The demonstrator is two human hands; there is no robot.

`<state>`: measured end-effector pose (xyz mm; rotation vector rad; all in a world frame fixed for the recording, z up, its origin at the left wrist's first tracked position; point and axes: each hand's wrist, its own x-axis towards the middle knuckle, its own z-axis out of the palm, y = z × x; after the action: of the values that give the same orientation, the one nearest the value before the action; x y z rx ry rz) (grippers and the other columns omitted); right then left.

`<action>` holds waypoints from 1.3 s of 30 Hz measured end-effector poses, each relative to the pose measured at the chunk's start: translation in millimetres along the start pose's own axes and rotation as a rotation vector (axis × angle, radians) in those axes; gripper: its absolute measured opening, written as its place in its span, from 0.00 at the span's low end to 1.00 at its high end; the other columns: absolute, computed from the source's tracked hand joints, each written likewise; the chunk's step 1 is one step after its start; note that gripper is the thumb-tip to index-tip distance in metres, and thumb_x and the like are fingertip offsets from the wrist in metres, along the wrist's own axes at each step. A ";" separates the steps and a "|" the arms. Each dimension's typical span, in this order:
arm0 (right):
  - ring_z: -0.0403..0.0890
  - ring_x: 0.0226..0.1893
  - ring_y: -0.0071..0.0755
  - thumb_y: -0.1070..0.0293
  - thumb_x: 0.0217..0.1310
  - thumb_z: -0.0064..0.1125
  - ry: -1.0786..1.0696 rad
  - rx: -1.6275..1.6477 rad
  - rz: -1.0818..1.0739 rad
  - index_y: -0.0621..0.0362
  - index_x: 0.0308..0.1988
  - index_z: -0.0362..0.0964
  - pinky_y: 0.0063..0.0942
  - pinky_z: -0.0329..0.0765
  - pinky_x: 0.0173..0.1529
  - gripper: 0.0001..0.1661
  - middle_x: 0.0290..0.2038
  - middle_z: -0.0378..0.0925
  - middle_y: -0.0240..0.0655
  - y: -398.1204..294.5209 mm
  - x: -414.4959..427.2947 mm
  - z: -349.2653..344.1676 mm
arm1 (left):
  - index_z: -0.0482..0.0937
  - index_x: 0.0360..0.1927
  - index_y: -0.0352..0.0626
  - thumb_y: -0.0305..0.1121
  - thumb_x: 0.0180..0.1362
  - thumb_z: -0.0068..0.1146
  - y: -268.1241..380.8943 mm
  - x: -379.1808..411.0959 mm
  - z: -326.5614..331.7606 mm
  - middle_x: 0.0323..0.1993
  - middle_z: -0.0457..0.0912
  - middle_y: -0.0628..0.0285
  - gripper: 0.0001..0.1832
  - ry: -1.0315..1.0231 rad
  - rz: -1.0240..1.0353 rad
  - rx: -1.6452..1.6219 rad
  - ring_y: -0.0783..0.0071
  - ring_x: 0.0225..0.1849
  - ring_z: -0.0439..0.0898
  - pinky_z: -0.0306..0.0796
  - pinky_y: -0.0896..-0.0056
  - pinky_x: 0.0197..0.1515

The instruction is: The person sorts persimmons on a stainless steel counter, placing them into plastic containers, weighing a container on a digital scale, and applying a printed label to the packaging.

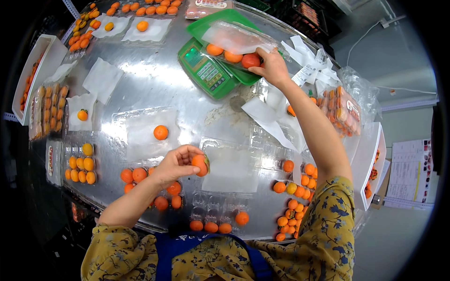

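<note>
My left hand [182, 163] holds an orange persimmon [200, 165] with green leaves between thumb and fingers, over the table's middle. Up at the green electronic scale [207, 70], my right hand [270, 66] grips the near right edge of a clear plastic clamshell pack [242, 35] with persimmons and a white sheet inside. The pack is over the scale's green tray [232, 15]; whether it rests there, I cannot tell. An opened clamshell lined with white paper [230, 170] lies right of my left hand, several persimmons in its near half. Another lined lid [144, 140] bears one persimmon [160, 132].
White bins [45, 63] of persimmons flank the metal table [151, 84] at left and right. Filled clamshells [56, 109] stand at the left, more [339, 110] at the right. Curled printed paper strips [307, 59] lie behind my right forearm. Part-filled trays [81, 163] line the near side.
</note>
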<state>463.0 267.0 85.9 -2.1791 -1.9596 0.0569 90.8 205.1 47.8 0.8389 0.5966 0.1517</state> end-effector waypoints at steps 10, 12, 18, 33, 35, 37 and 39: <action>0.73 0.48 0.38 0.70 0.41 0.67 -0.182 0.584 -0.102 0.60 0.48 0.71 0.31 0.71 0.50 0.29 0.47 0.74 0.41 -100.9 -133.6 -38.9 | 0.69 0.50 0.41 0.31 0.55 0.58 -37.9 -43.9 34.2 0.47 0.74 0.59 0.20 0.037 -0.060 -0.386 0.72 0.49 0.75 0.73 0.68 0.50; 0.72 0.51 0.42 0.70 0.39 0.69 -0.341 0.774 -0.214 0.58 0.52 0.68 0.33 0.71 0.52 0.35 0.50 0.71 0.42 -143.4 -165.5 -51.3 | 0.69 0.50 0.41 0.33 0.55 0.58 -46.9 -41.4 39.0 0.47 0.75 0.59 0.19 0.032 -0.049 -0.456 0.71 0.49 0.76 0.74 0.66 0.49; 0.71 0.51 0.47 0.72 0.35 0.70 -0.294 0.746 -0.190 0.58 0.53 0.66 0.36 0.71 0.53 0.39 0.51 0.69 0.43 -205.3 -215.3 -30.5 | 0.71 0.48 0.43 0.35 0.57 0.57 -50.0 -52.1 44.4 0.44 0.76 0.62 0.16 0.072 -0.058 -0.510 0.74 0.46 0.76 0.74 0.66 0.48; 0.74 0.48 0.41 0.79 0.39 0.65 -0.164 0.953 -0.022 0.60 0.49 0.68 0.33 0.73 0.49 0.31 0.48 0.70 0.41 -228.1 -235.2 1.3 | 0.67 0.56 0.38 0.33 0.58 0.55 -60.9 -72.2 25.2 0.50 0.74 0.58 0.22 0.028 0.026 -0.424 0.69 0.51 0.75 0.74 0.65 0.51; 0.74 0.49 0.37 0.80 0.41 0.65 -0.140 1.117 0.087 0.61 0.50 0.67 0.32 0.73 0.50 0.32 0.48 0.70 0.39 -217.8 -230.7 9.2 | 0.69 0.55 0.36 0.30 0.57 0.55 -40.7 -65.8 27.4 0.49 0.76 0.56 0.21 0.060 0.083 -0.401 0.67 0.51 0.76 0.73 0.63 0.53; 0.73 0.51 0.33 0.81 0.43 0.64 -0.055 1.374 0.160 0.63 0.53 0.64 0.30 0.71 0.53 0.34 0.47 0.71 0.36 -217.6 -216.0 0.7 | 0.70 0.54 0.36 0.29 0.57 0.55 -20.1 -59.6 29.6 0.49 0.75 0.56 0.21 0.063 0.149 -0.346 0.67 0.50 0.76 0.72 0.63 0.54; 0.73 0.52 0.33 0.81 0.43 0.65 -0.074 1.459 0.151 0.63 0.55 0.63 0.30 0.70 0.55 0.36 0.48 0.71 0.35 -209.4 -207.6 0.8 | 0.70 0.54 0.36 0.28 0.57 0.55 -7.9 -55.0 33.9 0.49 0.75 0.56 0.21 0.081 0.195 -0.322 0.67 0.50 0.76 0.72 0.64 0.54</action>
<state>233.9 81.8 100.0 -1.2421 -1.0270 1.1601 63.2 158.2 83.5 0.5786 0.5475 0.4495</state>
